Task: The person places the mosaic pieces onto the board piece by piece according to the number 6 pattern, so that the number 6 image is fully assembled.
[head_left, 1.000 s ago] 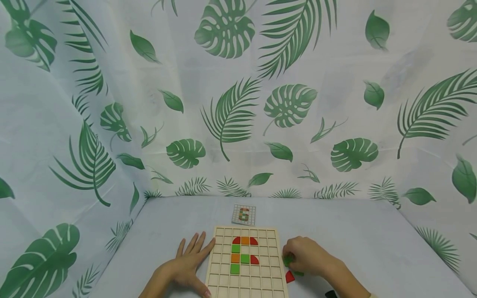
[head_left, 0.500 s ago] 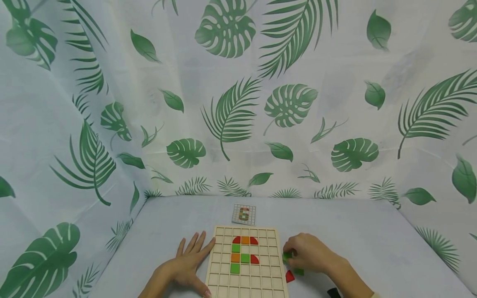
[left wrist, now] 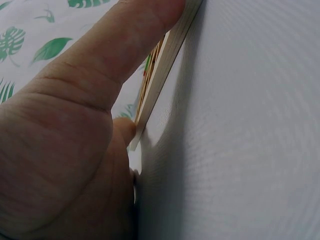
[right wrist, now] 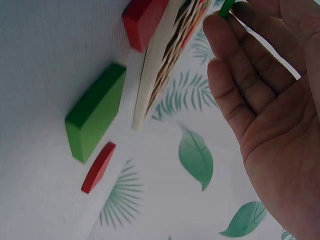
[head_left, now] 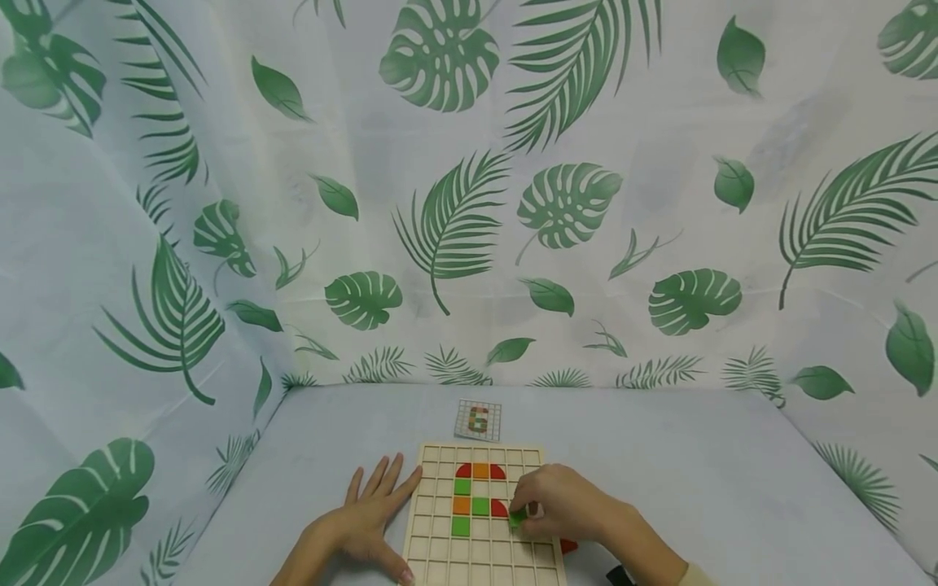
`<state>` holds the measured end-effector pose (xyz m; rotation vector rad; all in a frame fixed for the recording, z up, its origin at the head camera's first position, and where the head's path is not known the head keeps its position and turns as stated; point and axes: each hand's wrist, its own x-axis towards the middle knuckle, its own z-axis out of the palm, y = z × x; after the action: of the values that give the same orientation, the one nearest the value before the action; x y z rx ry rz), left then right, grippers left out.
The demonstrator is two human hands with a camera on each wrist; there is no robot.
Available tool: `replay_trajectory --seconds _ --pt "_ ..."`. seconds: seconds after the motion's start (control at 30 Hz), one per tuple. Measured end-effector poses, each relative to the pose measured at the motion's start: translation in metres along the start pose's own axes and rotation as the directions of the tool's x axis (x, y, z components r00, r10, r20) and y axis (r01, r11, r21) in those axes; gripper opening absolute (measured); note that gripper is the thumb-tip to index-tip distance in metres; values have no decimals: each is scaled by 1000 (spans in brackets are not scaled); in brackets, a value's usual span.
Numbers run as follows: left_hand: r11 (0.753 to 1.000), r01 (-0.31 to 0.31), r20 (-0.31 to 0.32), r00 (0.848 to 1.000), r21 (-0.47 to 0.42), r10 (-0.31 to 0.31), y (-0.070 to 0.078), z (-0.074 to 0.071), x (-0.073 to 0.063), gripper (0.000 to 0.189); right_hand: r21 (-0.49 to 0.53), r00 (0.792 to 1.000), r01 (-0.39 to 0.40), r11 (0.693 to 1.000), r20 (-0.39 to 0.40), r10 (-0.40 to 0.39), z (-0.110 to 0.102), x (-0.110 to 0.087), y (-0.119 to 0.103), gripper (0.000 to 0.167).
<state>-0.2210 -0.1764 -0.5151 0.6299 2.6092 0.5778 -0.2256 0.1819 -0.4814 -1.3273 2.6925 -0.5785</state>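
Observation:
A pale wooden grid board (head_left: 432, 553) lies on the table, several red, orange and green tiles set in its squares. My left hand (head_left: 362, 525) is spread flat beside it, with thumb and index finger touching its left edge. Over the right part of the board, my right hand (head_left: 575, 506) pinches a green tile (head_left: 517, 518) between thumb and fingers, just right of a red quarter-round tile (head_left: 498, 509). Only an edge of the held tile (right wrist: 226, 7) shows in the right wrist view.
Beyond the board lies a small pattern card (head_left: 478, 420) with a coloured 6-like figure. Loose on the table, right of the board, are a green tile (right wrist: 95, 115) and red tiles (right wrist: 145, 22). A black object (head_left: 620, 576) sits by the right forearm. Leaf-print cloth (head_left: 469, 350) hangs behind.
My right hand has picked up a green tile from beside the board and moved left with it, over the board. The left hand keeps its place.

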Motion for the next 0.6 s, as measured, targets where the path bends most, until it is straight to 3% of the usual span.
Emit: replay_trajectory --seconds 0.17,0.33,0.5,0.6 --pt "1000 2 1 1000 -1 -2 -1 0 0 143 -30 999 49 998 5 -49 6 7 -10 11" --pt "1000 -6 0 1000 -3 6 -2 1 1 143 -143 994 111 983 -2 -112 13 14 -18 7" --pt "1000 -12 -2 1000 -2 12 -2 1 1 143 -247 992 116 962 -19 -124 18 17 -21 11" --pt "1000 -16 -3 1000 -6 15 -2 0 1 142 -244 992 114 963 -27 -124 19 18 -23 11"
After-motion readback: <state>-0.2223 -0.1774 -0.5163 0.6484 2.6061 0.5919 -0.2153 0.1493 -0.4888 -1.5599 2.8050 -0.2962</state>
